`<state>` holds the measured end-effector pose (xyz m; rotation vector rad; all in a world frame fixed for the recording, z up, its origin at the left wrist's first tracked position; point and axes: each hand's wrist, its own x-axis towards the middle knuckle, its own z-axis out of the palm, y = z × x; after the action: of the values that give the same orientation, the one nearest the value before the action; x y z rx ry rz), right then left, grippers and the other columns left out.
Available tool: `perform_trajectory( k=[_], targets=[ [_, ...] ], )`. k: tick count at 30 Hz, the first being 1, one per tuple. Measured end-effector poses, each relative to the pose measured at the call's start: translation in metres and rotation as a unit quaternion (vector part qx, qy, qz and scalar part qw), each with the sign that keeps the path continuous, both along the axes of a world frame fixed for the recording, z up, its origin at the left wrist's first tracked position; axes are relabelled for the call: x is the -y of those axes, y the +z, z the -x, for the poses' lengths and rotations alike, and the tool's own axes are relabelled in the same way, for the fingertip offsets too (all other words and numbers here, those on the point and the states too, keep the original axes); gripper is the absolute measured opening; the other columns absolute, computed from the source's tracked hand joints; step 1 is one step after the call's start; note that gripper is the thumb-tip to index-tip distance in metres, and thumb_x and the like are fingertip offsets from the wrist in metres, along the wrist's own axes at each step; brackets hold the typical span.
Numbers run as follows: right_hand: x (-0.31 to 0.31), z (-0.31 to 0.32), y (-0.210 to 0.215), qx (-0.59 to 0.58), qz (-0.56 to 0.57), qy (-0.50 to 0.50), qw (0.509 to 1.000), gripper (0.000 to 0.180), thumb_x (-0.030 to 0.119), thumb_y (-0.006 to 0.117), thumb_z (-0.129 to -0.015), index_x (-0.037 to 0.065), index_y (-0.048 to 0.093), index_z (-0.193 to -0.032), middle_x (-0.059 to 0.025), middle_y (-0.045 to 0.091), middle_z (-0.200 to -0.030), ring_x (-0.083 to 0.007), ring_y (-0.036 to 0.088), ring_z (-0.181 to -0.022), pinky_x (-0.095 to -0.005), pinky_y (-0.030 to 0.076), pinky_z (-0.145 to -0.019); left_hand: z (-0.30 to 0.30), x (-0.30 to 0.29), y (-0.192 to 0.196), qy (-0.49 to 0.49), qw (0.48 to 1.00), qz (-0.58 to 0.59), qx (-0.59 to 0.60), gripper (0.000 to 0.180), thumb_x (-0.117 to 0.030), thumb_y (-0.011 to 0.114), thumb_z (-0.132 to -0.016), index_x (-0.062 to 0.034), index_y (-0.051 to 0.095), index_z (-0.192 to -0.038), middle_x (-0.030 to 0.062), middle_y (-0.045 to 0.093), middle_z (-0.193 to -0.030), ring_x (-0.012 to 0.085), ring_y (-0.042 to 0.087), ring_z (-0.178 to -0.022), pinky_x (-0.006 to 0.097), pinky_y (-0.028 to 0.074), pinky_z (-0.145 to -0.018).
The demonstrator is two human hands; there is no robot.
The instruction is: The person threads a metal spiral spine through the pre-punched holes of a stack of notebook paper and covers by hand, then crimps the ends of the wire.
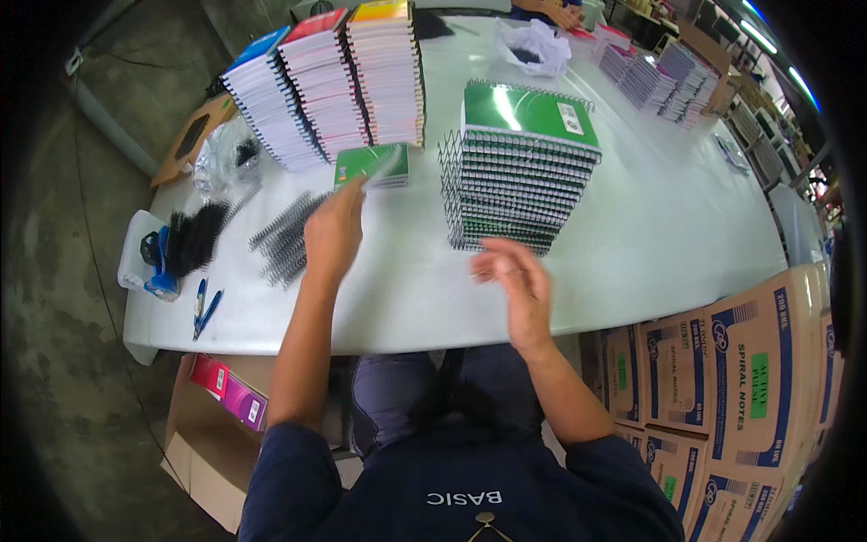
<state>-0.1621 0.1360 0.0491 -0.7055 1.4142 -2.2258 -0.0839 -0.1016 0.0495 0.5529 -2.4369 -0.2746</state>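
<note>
Head view: a tall stack of green-covered wire-bound notebooks (519, 167) stands finished right of centre, while three leaning piles of unbound notebook blocks (330, 86) wait far left and loose black wire spirals (287, 237) lie near left. The left hand (334, 230) stretches forward, fingertips touching a single green notebook (372, 165) (motion blur; grasp indeterminate). The right hand (515, 280) hovers, fingers spread, holding nothing.

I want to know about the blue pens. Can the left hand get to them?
Probably yes. The left hand is over the table, and the blue pens lie further left near the table edge, with nothing tall between.
</note>
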Motion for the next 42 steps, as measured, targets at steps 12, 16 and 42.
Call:
perform_trajectory(
  k=[12,16,42],
  targets=[
    [0.043,0.01,-0.043,-0.134,-0.079,0.328,0.932,0.029,0.004,0.057,-0.086,0.0,0.059,-0.115,-0.0073,0.062,-0.111,-0.013,0.056,-0.102,-0.0269,0.042,-0.092,-0.094,-0.074,-0.047,-0.092,0.908,-0.389,-0.123,0.051,-0.013,0.055,-0.086,0.0,0.037,-0.131,0.0199,0.045,-0.127,0.0262,0.041,-0.122,0.033,0.031,-0.1],
    [0.036,0.005,-0.058,-0.119,-0.133,0.296,0.938,0.03,0.001,0.061,-0.083,0.001,0.061,-0.113,-0.0076,0.064,-0.11,-0.0111,0.056,-0.1,-0.0254,0.043,-0.09,-0.08,-0.09,-0.065,-0.091,0.847,-0.505,-0.138,0.029,0.008,0.046,-0.082,-0.0005,0.047,-0.11,0.013,0.055,-0.104,0.0215,0.054,-0.094,0.034,0.042,-0.084],
    [0.039,0.01,-0.064,-0.149,-0.133,0.188,0.962,0.028,0.003,0.059,-0.084,0.004,0.063,-0.111,-0.0072,0.066,-0.105,-0.0107,0.059,-0.093,-0.023,0.044,-0.085,-0.082,0.036,-0.021,0.153,0.982,-0.062,0.088,0.024,-0.025,0.065,-0.079,-0.0046,0.062,-0.091,0.0132,0.063,-0.085,0.0305,0.061,-0.076,0.039,0.047,-0.066]
  ],
)
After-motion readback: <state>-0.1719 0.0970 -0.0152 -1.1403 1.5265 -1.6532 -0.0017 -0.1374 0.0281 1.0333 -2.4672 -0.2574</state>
